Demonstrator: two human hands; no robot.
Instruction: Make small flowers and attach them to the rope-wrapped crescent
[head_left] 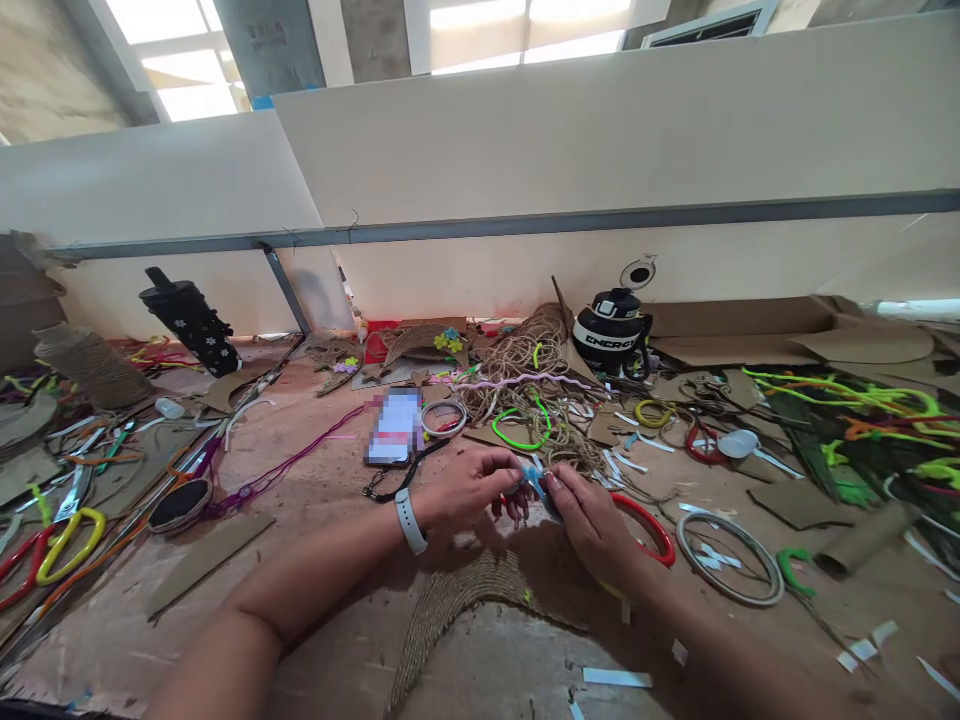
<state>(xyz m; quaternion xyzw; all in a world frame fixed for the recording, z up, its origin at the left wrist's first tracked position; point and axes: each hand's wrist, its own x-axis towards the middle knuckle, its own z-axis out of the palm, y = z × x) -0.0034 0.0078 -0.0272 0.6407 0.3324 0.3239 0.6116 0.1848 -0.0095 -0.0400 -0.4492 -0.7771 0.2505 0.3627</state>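
My left hand (472, 485) and my right hand (589, 510) meet over the middle of the table, fingers pinched together. Between their fingertips is a small light-blue piece (535, 482); its exact kind is too small to make out. Both hands appear closed on it. Just below them on the table lies a curved band of coiled jute rope (450, 610). A red ring (651, 530) sits right beside my right hand. Behind the hands is a tangled heap of jute cord (559, 435) with a bright green cord loop (517, 430) on it.
A phone (395, 425) with a black strap lies left of the cord heap. A black bottle (611, 335) stands at the back, a patterned tumbler (191, 320) back left. Yellow-handled scissors (71, 545) lie far left. A silver ring (731, 560) and cardboard tube (862, 540) are at right.
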